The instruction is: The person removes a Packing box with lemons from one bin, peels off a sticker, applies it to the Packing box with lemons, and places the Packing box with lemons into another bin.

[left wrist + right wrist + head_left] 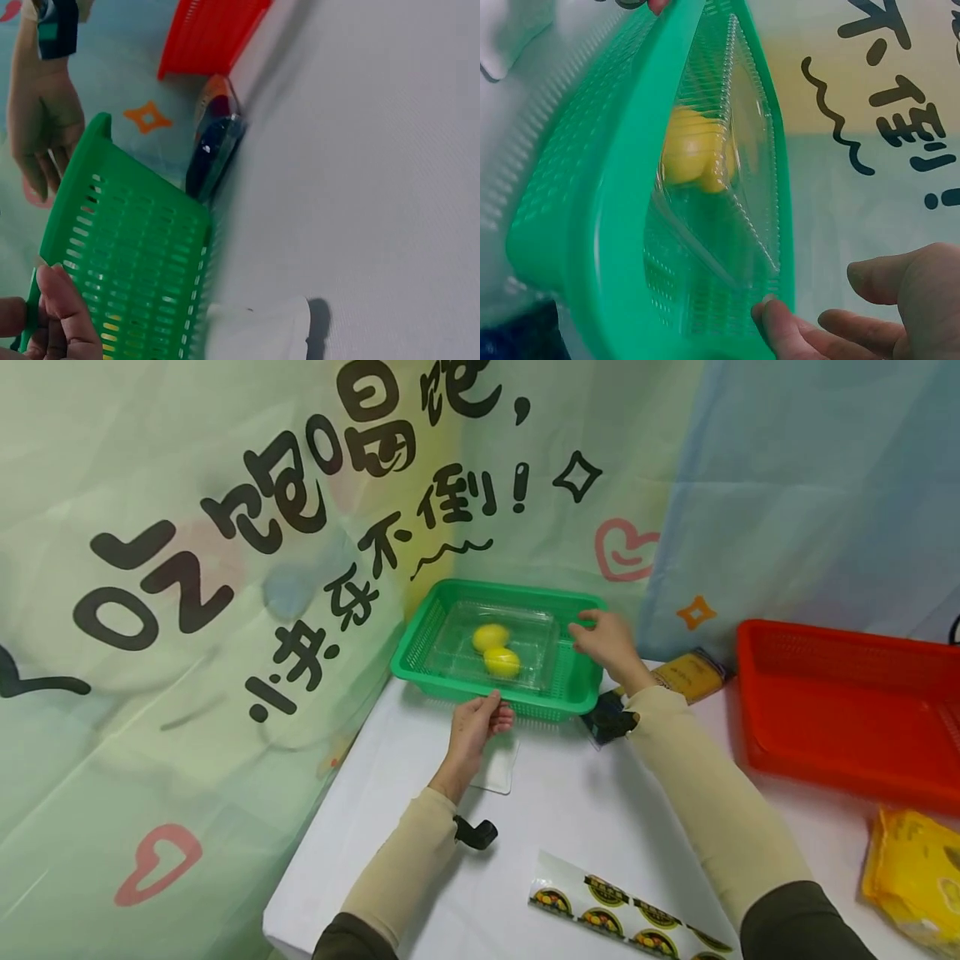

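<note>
hands: left hand [480,720] pinches near rim of green basket [420,639]; right hand [606,639] fingers loosely spread, touching far-right rim. basket on surface [570,802] corner, clear box [465,647] with two lemons [497,650] inside. risk: uneven one-sided grip tilts basket, box slides, lemons roll; basket near surface edge could tip off.

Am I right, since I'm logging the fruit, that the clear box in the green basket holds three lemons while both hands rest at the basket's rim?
Not quite: the clear box holds two lemons, not three, as the head view shows. The rest stands: it sits in the green basket, with the left hand at the near rim and the right hand at the far right rim.
</note>
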`<move>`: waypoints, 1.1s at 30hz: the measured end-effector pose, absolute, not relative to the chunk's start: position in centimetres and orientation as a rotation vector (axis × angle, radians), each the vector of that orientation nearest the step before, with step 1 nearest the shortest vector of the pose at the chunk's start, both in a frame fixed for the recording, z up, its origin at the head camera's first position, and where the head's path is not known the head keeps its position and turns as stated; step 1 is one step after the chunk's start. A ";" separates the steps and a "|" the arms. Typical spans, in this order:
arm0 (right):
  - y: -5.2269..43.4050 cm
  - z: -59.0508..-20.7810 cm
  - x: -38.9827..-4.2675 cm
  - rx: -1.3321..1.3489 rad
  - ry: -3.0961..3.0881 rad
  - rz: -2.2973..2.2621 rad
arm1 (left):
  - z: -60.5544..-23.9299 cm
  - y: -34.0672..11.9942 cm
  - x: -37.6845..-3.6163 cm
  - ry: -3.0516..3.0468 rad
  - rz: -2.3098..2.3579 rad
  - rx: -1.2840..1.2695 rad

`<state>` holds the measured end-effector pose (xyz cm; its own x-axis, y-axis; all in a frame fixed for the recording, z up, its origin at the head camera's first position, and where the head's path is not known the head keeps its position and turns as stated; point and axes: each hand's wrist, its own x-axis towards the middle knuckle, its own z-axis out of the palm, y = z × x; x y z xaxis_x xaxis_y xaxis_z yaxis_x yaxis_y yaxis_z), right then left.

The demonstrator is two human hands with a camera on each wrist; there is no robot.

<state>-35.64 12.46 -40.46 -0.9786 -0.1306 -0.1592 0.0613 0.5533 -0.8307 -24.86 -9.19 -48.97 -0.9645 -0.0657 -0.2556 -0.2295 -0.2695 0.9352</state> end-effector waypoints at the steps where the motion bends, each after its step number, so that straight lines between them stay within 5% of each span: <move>1: 12.2 -40.6 -35.8 -0.051 2.582 -1.382 | -49.0 -9.2 -24.8 1.828 2.396 -0.378; 33: 8.0 -43.7 -39.4 0.120 2.405 -1.441 | -49.2 -9.3 -24.9 1.825 2.407 -0.399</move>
<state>-39.43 7.96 -43.66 -0.9408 -0.0977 -0.3246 0.2402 0.4837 -0.8416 -24.92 -9.34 -49.18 -0.9613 -0.0818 -0.2631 -0.2312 -0.2798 0.9318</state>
